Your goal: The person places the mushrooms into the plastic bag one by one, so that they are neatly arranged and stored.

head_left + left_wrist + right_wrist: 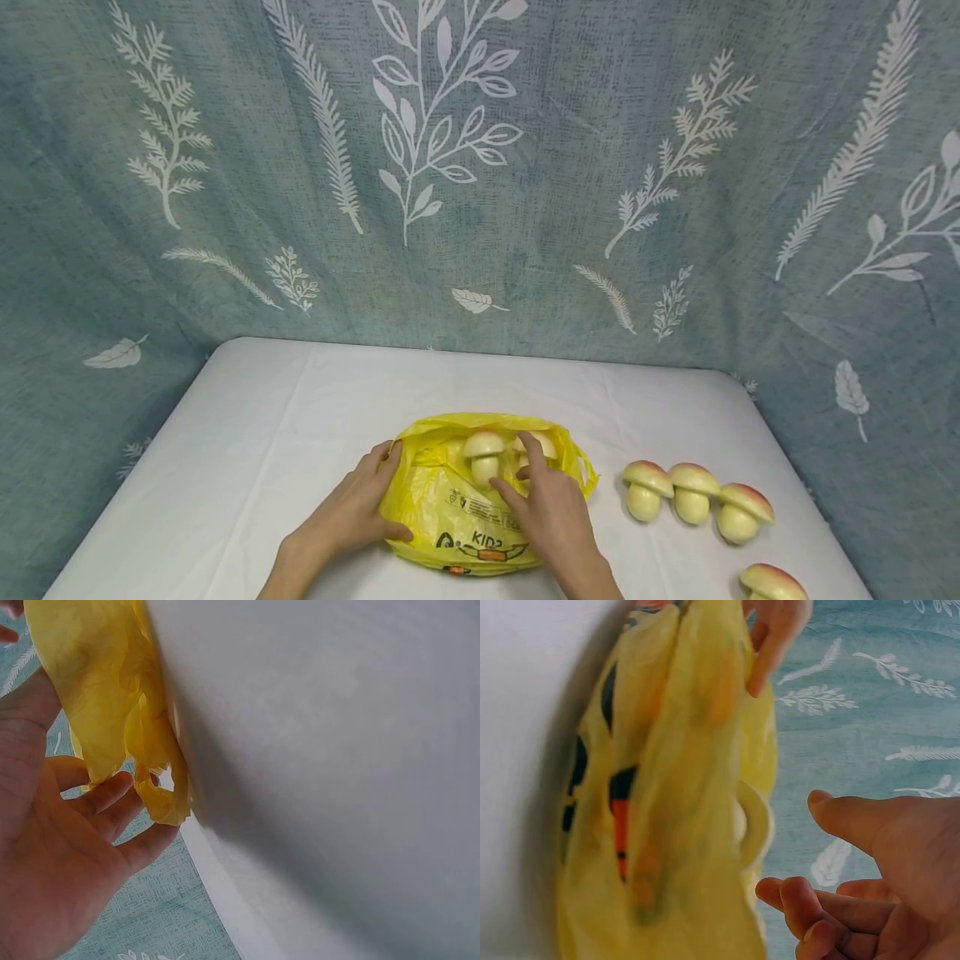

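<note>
A yellow plastic bag [450, 529] with printing on it lies on the white table, its mouth spread. Two toy mushrooms with cream stems and reddish caps show at the mouth: one mushroom [485, 457] in plain sight, the other partly behind the right hand. My left hand [367, 504] grips the bag's left side, thumb toward the front and fingers at the rim. In the left wrist view the fingers curl at the bag's edge near a loop handle [161, 806]. My right hand [551, 508] hovers over the mouth beside the mushrooms, thumb and fingers apart, holding nothing.
Three more toy mushrooms [692, 493] stand in a row right of the bag. Another mushroom [772, 582] lies at the front right, cut off by the frame's edge. Behind the white table [247, 433] hangs a blue-green curtain [562, 208] with white leaf patterns.
</note>
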`<state>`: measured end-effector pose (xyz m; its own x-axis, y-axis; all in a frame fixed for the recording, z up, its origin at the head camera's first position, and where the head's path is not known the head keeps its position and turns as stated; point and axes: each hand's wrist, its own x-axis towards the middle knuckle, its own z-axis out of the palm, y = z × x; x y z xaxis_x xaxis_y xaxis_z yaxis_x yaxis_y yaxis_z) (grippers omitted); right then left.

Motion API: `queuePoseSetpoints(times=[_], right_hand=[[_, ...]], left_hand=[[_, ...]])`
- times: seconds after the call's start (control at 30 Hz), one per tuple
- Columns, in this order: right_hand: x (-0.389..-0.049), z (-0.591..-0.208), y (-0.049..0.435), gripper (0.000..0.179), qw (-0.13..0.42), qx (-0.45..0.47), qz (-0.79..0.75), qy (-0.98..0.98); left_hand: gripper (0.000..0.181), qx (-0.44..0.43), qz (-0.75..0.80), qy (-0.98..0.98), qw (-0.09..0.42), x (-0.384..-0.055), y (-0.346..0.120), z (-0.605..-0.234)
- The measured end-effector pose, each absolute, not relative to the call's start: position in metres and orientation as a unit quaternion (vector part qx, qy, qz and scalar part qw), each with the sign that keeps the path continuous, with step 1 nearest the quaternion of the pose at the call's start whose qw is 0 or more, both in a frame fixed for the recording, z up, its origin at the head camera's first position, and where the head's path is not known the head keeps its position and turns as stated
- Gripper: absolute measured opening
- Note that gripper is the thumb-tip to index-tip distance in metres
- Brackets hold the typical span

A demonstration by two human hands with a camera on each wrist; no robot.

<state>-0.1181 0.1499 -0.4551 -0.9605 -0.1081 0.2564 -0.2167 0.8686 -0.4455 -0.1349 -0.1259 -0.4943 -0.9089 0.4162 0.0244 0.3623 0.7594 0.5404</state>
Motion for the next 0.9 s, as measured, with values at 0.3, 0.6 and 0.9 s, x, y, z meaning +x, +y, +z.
queuePoseSetpoints(times=[0.3, 0.6, 0.9], right_hand=[[-0.107, -0.439, 0.166, 0.070, 0.145, 0.069, 0.264, -0.951], [-0.097, -0.428, 0.192, 0.070, 0.159, 0.035, 0.259, -0.952], [-0.085, -0.423, 0.217, 0.069, 0.160, 0.002, 0.253, -0.954]], left_hand=[[0.118, 0.207, 0.280, 0.936, 0.049, -0.134, -0.126, -0.493], [0.117, 0.216, 0.279, 0.935, 0.041, -0.132, -0.128, -0.495], [0.117, 0.219, 0.279, 0.934, 0.043, -0.132, -0.128, -0.495]])
